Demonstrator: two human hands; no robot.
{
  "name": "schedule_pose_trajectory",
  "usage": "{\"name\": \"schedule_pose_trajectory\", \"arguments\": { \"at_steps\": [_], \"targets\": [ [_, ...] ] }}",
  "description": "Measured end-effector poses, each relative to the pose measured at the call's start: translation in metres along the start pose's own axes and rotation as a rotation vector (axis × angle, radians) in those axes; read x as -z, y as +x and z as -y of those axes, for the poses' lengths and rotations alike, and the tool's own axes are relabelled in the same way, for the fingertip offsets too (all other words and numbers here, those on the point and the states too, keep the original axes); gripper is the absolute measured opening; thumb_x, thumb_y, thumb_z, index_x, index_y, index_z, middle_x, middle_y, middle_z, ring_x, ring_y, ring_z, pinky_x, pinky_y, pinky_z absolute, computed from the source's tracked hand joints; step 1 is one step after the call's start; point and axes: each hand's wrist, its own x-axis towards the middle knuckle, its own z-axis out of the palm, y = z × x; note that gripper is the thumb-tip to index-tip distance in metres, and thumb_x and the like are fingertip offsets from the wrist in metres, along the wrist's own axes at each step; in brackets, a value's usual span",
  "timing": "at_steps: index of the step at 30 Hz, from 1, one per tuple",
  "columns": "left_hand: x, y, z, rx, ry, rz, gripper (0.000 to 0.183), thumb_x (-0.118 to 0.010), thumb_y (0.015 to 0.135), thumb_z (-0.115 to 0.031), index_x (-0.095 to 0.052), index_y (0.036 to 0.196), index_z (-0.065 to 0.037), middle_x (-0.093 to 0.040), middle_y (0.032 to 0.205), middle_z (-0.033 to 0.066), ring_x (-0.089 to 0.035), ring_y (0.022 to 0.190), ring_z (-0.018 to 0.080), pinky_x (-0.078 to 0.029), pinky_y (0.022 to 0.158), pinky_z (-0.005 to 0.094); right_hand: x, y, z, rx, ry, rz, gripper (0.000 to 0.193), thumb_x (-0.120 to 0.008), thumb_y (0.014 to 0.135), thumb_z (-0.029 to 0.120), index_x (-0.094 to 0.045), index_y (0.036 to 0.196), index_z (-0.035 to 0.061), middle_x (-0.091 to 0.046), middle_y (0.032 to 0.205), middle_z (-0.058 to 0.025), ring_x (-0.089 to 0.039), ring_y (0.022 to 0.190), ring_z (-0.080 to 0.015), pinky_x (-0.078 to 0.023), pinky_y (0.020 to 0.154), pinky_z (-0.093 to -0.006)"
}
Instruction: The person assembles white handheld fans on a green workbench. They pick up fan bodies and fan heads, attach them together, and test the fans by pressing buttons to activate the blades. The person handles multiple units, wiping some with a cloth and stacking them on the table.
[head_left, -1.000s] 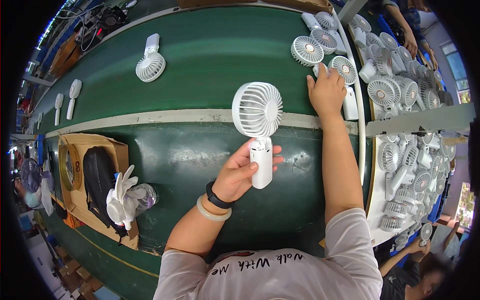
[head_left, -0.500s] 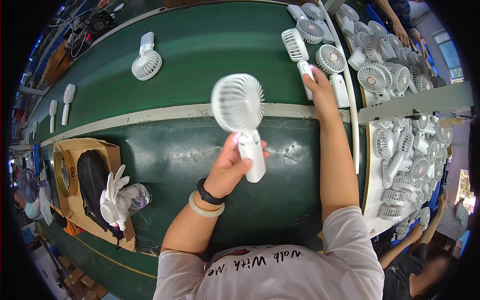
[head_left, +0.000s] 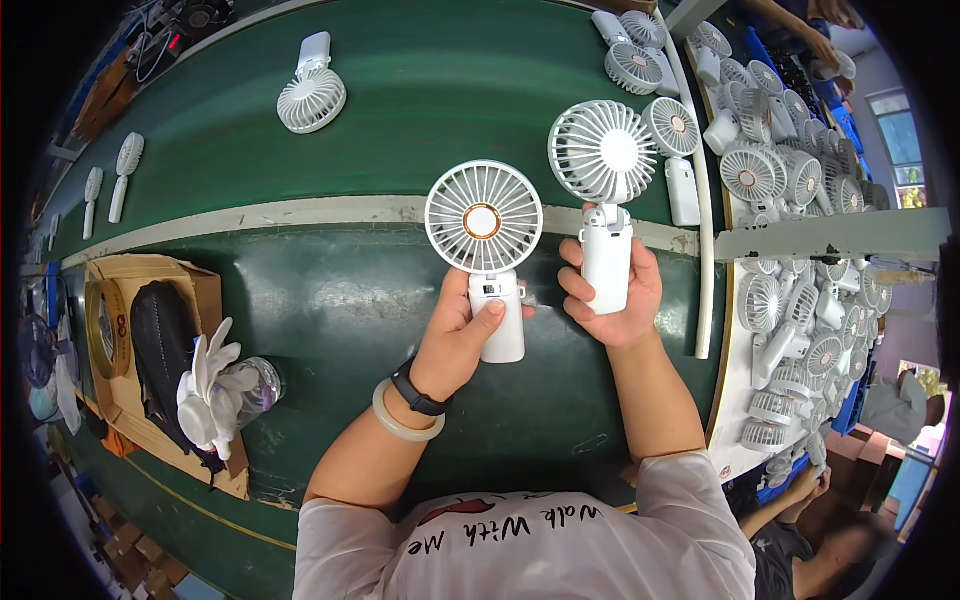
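Observation:
My left hand (head_left: 452, 340) is wrapped round the handle of a white handheld fan (head_left: 484, 190), its thumb lying on the front near a small dark display. That fan stands upright with its front grille and copper-coloured ring toward me. Just to its right, my right hand (head_left: 640, 292) grips a second white handheld fan (head_left: 600, 150) by the handle. The rear of this fan's ribbed head faces me. The two fan heads are close but apart, both above the green work surface (head_left: 400, 260).
Beyond a pale rail (head_left: 330, 213) runs a green belt (head_left: 420, 100) with a fan (head_left: 311, 100) and smaller ones at left. Many fans (head_left: 760, 175) crowd the right-hand shelf beside a white pipe (head_left: 706, 250). A cardboard tray (head_left: 235, 470) sits left. Other people's arms reach in at right.
My right hand has drawn a fan from the right side of the belt toward me, beside the other one. The left fan has turned so its front grille faces me.

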Motion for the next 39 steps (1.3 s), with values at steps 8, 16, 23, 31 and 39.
{"name": "schedule_pose_trajectory", "arguments": {
  "at_steps": [8,16,23,31,39],
  "targets": [
    [0.001,0.001,-0.005,0.017,-0.046,-0.029,0.043,-0.051,0.092,-0.012,-0.032,0.130,-0.005,-0.054,0.115,0.0135,-0.060,0.099,0.0231,-0.049,0.086,0.0355,-0.001,0.001,-0.005,0.000,-0.090,-0.015,0.063,-0.031,0.092,0.054,-0.026,0.140,0.0141,-0.047,0.111,-0.0133,-0.047,0.076,-0.0210,-0.044,0.057,-0.0324],
    [-0.001,0.003,-0.005,-0.011,-0.050,-0.045,0.042,-0.051,0.091,-0.011,-0.033,0.129,-0.005,-0.055,0.116,0.0140,-0.061,0.098,0.0236,-0.050,0.083,0.0347,-0.001,-0.001,-0.005,0.004,-0.094,-0.016,0.064,-0.028,0.092,0.057,-0.027,0.140,0.0143,-0.048,0.111,-0.0136,-0.048,0.075,-0.0207,-0.043,0.057,-0.0321],
    [-0.007,0.002,-0.007,-0.013,-0.033,-0.118,0.053,-0.059,0.086,-0.004,-0.029,0.130,-0.010,-0.055,0.112,0.0129,-0.061,0.092,0.0211,-0.053,0.074,0.0341,-0.005,0.003,-0.010,0.081,-0.156,-0.226,0.050,-0.033,0.094,0.048,-0.044,0.125,0.0103,-0.051,0.108,-0.0136,-0.051,0.077,-0.0228,-0.045,0.062,-0.0357],
    [-0.005,-0.005,0.000,0.038,0.052,-0.117,0.046,-0.068,0.077,0.000,-0.042,0.114,-0.010,-0.056,0.094,0.0068,-0.060,0.080,0.0165,-0.049,0.051,0.0257,-0.016,0.002,-0.009,0.104,-0.684,-0.346,0.032,-0.058,0.087,0.016,-0.048,0.115,0.0031,-0.060,0.096,-0.0091,-0.062,0.084,-0.0203,-0.053,0.073,-0.0346],
    [-0.003,-0.004,0.000,0.119,0.064,-0.049,0.036,-0.066,0.073,0.005,-0.050,0.104,-0.005,-0.056,0.091,0.0049,-0.060,0.085,0.0177,-0.054,0.078,0.0372,-0.013,0.004,-0.012,0.183,-0.924,-0.436,0.039,-0.063,0.082,0.008,-0.049,0.118,0.0000,-0.062,0.104,-0.0127,-0.062,0.092,-0.0214,-0.049,0.083,-0.0342]
  ]
}}
